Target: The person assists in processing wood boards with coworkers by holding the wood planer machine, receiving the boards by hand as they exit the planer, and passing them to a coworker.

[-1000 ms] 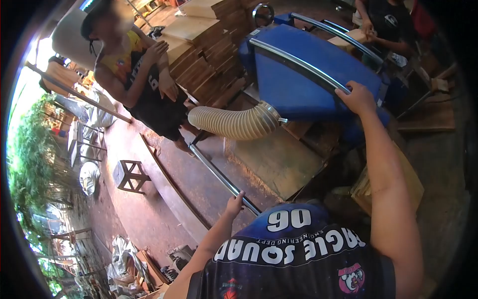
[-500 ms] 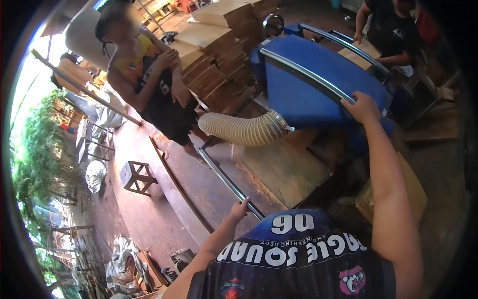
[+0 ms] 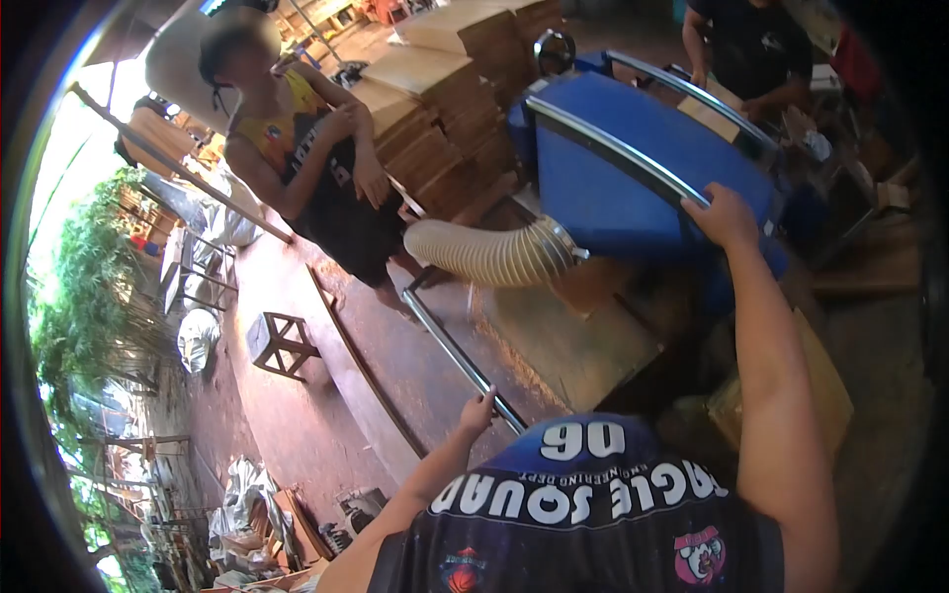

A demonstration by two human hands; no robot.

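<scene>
My right hand (image 3: 727,215) is closed on the near end of a chrome rail (image 3: 618,143) along the edge of a blue machine hood (image 3: 643,188). Lower down, my left hand (image 3: 479,410) grips a metal bar (image 3: 445,344) that slants away across the floor. Between the two, a ribbed flexible hose (image 3: 494,252) is clamped to the side of the hood. A second chrome rail (image 3: 692,91) runs along the hood's far side, beside a wooden board (image 3: 709,123). My fingers are partly hidden at both grips.
A person with crossed arms (image 3: 306,148) stands at the left of the hose. Another person (image 3: 751,49) is beyond the machine. Stacked wooden boards (image 3: 425,119) rise behind. A small stool (image 3: 282,344) and a long strip (image 3: 366,361) are on the floor.
The view has shifted slightly, so the surroundings sit a little further right. The far person's hands and the board there have moved. Both my hands keep their grips.
</scene>
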